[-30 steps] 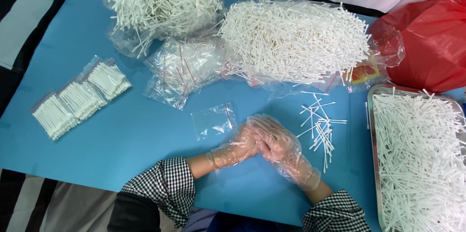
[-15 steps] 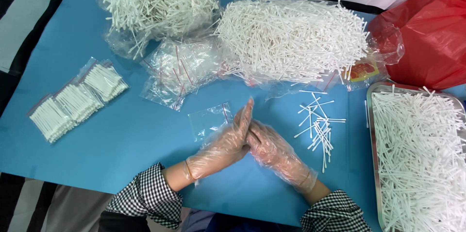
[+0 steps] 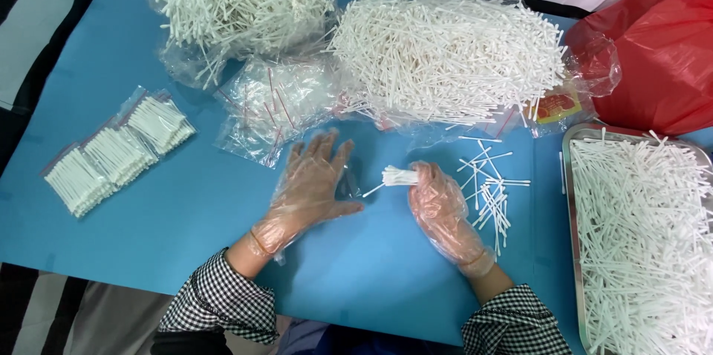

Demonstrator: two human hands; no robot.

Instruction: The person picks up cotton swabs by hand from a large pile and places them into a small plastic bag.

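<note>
The gloved right hand (image 3: 440, 203) pinches a small bundle of white swabs (image 3: 399, 175), tips level. The gloved left hand (image 3: 310, 184) lies flat, fingers spread, on a small clear bag (image 3: 347, 183). Keeping the bundle tight should ease bagging. Farther off, swab heaps (image 3: 445, 54).

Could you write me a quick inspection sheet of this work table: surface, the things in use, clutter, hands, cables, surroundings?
Surface: blue mat covering the table.
Job's things: small bundle of swabs in the right hand; small clear bag flat beside the left hand.
Clutter: loose swabs; two big heaps of swabs on plastic; pile of clear bags; three filled packets; metal tray full of swabs; red bag.
Hands: left hand open, flat on mat; right hand closed on bundle; both in clear gloves.
Cables: nothing seen.
Surroundings: white cloth at the left edge.
</note>
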